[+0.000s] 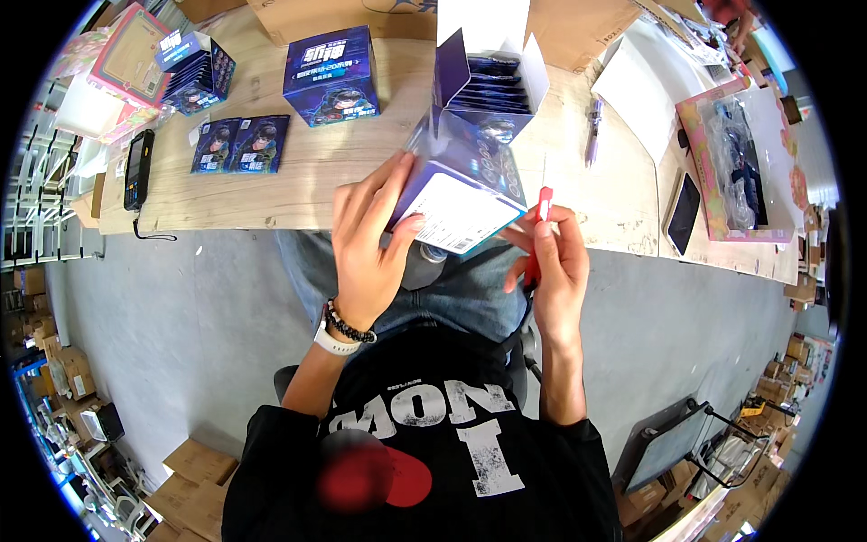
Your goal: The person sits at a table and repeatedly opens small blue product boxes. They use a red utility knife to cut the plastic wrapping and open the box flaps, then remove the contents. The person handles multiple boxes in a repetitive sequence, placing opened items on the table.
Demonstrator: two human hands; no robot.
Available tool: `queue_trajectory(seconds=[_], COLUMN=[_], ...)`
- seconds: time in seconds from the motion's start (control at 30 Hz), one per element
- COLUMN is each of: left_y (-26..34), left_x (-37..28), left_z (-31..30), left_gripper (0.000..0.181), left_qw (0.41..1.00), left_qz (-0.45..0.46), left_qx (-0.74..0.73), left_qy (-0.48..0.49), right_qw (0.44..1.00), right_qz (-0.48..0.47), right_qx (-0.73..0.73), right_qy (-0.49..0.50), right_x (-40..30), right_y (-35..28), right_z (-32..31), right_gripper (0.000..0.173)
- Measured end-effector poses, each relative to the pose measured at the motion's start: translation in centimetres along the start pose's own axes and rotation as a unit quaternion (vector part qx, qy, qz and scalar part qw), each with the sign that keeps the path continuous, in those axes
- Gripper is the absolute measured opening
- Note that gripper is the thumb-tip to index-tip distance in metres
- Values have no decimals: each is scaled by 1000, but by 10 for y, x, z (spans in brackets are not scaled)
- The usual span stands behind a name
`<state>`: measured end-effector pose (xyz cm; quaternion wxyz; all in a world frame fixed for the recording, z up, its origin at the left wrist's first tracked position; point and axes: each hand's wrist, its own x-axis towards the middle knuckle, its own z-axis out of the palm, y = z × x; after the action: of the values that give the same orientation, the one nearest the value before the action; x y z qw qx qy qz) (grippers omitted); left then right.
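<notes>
My left hand [369, 251] grips a blue printed carton [464, 203] by its left side, above the table's front edge. The carton is tilted, with a white label bearing writing and a barcode towards me. Its surface shines like clear film. My right hand [559, 264], at the carton's lower right corner, holds a red craft knife [544, 203] with its thin blade pointing up and away. Just behind the held carton stands an open blue display box [493, 115], flaps raised, filled with a row of dark foil packets [493, 81].
On the wooden table [325, 196] are a closed blue box [332, 78], two foil packets [240, 144], another open packet box [203, 74], a handheld scanner [139, 169], a pen [594, 135], a phone [683, 213] and a pink box [704, 162]. Cardboard cartons [339, 20] line the back.
</notes>
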<state>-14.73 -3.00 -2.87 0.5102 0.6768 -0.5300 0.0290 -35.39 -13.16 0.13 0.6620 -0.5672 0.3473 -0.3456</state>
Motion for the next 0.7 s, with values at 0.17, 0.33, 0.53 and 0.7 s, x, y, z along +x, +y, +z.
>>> queue_trajectory(seconds=[0.17,0.33,0.53,0.7], left_y=[14,5,3,-7], left_x=[25,23,10,9], left_z=[-18,-10,6,10], left_gripper=[54,53,89,107], left_qw=[998,987,991,978], left_qz=[65,29,34,-32], left_qx=[-21,-137,-97,-160], left_qy=[-7,-77,-81,-133], right_qw=[982,995,988,986], right_qz=[95,-33,-76,-75], right_qx=[161,4,-85,-103], right_qy=[-6,95,107,111], right_x=[4,5,0,-8], right_y=[25,27,21,19], right_z=[13,13,-11,-8], right_gripper=[19,21,22,18])
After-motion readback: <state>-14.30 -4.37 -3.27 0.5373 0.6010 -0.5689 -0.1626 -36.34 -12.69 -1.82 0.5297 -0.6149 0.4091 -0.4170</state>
